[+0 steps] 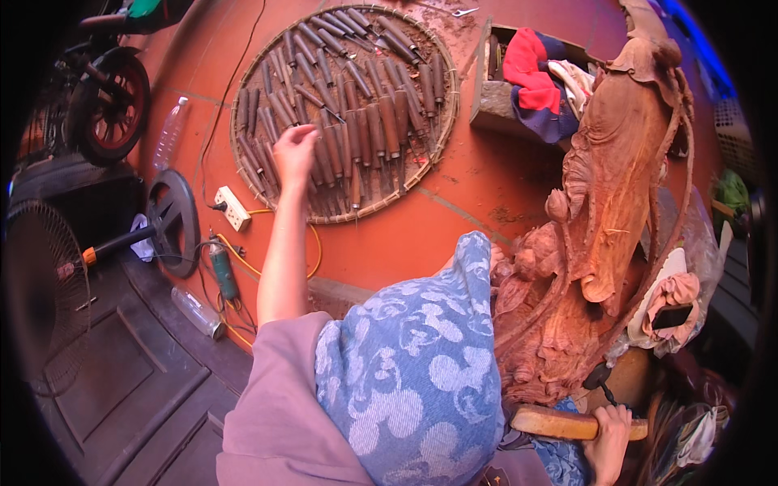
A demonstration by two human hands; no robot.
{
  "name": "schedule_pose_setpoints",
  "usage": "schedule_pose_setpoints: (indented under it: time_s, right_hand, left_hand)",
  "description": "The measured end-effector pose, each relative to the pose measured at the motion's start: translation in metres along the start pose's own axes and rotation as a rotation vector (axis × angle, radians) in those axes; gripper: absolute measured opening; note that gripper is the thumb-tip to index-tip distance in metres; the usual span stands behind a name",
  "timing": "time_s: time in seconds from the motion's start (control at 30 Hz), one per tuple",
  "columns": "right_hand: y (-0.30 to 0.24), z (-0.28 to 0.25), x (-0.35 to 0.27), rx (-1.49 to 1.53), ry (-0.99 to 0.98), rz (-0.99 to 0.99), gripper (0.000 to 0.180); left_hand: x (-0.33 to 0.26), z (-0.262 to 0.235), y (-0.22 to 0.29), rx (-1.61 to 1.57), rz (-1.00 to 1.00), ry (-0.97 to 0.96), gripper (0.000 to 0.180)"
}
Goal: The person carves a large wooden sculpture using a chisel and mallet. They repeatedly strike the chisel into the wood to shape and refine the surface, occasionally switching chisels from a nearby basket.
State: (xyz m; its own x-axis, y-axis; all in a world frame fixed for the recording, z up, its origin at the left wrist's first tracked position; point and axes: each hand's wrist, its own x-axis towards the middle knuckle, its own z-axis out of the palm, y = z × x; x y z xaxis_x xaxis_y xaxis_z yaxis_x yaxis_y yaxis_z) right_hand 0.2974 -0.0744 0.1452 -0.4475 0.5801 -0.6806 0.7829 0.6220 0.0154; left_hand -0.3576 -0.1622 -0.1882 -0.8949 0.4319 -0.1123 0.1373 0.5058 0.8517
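My left arm reaches forward over a round woven tray [448, 121] that lies on the floor, full of carving chisels [377, 130] with dark wooden handles. Above the tray's near-left part, my left hand [295, 154] has its fingers curled together; whatever is between them, if anything, is hidden. At the lower right, my right hand [609, 444] is closed round the narrow end of a pale wooden mallet [555, 423]. Beside it rises a large reddish wood carving [616, 162] with flowing, root-like shapes. Patterned blue denim cloth [405, 364] covers my raised knee.
Left of the tray are a power strip [233, 208], a green power tool [221, 271] with a yellow cord, plastic bottles [170, 134] and a standing fan [49, 292]. A motorbike wheel [109, 105] stands far left. A box of cloths [498, 105] sits behind the carving.
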Motion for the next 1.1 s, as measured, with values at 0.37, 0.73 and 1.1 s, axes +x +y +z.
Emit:
schedule_pose_setpoints:
  time_s: [0.37,0.73,1.1]
  right_hand:
    - [0.002,-0.004,0.005,0.137,0.019,0.068,0.024]
    - [0.001,-0.009,0.006,0.167,-0.046,0.083,0.031]
    - [0.0,-0.009,0.006,0.168,-0.095,0.104,0.033]
  left_hand:
    - [0.0,0.148,0.104,0.951,0.368,-0.139,0.045]
    - [-0.028,0.102,0.148,-0.335,0.259,-0.204,0.035]
    - [-0.066,0.098,0.23,-0.699,0.036,-0.538,0.053]
